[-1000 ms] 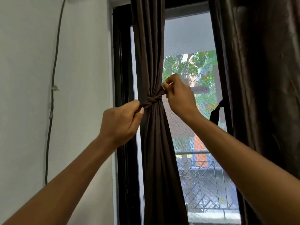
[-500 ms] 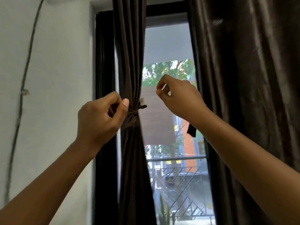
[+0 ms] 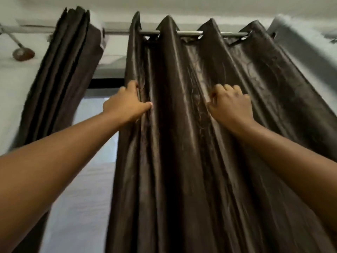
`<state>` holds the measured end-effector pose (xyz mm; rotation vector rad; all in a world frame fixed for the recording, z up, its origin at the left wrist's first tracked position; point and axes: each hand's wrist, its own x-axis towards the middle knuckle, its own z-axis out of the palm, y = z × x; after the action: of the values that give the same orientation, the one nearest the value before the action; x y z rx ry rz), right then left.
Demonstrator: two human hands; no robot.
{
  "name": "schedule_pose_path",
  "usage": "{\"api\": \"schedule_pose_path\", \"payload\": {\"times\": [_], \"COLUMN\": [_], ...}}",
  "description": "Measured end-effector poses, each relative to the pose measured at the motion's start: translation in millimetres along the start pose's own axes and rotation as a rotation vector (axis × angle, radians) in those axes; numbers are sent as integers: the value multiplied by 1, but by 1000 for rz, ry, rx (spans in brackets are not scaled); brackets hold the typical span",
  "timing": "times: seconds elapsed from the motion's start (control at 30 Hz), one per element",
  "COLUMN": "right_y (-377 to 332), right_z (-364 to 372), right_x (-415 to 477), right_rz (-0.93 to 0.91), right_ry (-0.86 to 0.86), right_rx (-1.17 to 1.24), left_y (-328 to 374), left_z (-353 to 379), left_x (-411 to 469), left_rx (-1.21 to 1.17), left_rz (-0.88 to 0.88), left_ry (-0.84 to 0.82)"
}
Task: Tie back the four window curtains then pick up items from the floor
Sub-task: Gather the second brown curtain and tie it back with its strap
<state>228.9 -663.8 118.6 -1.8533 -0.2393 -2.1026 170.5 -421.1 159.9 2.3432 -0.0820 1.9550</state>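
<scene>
Both hands on the spread curtain (image 3: 175, 143), up high near the rod (image 3: 189, 32).

Curtain: dark brown, satiny sheen, deep vertical folds, hung by eyelets on the metal rod, covers the centre and right of view. Left hand (image 3: 125, 105) grips its left edge, thumb in front, fingers wrapped behind. Right hand (image 3: 230, 105) has fingers curled tight into a fold further right. Second curtain (image 3: 62, 70) bunched at far left; window (image 3: 87, 143) bare between them.
</scene>
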Motion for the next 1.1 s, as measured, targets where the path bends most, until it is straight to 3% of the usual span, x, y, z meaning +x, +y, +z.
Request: {"api": "schedule_pose_path", "payload": {"times": [0.1, 0.17, 0.27, 0.37, 0.5, 0.67, 0.87, 1.0, 1.1], "right_y": [50, 79, 119, 146, 168, 195, 200, 143, 72], "right_z": [19, 25, 36, 49, 57, 62, 62, 65, 67], "right_x": [17, 29, 57, 75, 79, 84, 87, 93, 101], "right_rz": [85, 149, 266, 321, 262, 322, 260, 365, 324], "right_ry": [-45, -70, -165, -289, -243, -278, -285, -186, -101], "right_rx": [-74, -32, 90, 253, 247, 348, 362, 733, 855], "left_y": [22, 35, 65, 117, 195, 245, 226, 182, 149], "left_z": [23, 35, 54, 71, 94, 125, 131, 109, 79], "left_x": [31, 39, 43, 47, 58, 76, 58, 56, 53], "left_rx": [-52, -54, -28, -82, -295, -351, -322, -417, -587], "left_rz": [-231, -293, -228, -140, 16, 100, 19, 28, 0], "left_ry": [25, 82, 221, 225, 52, -184, 98, 109, 54]}}
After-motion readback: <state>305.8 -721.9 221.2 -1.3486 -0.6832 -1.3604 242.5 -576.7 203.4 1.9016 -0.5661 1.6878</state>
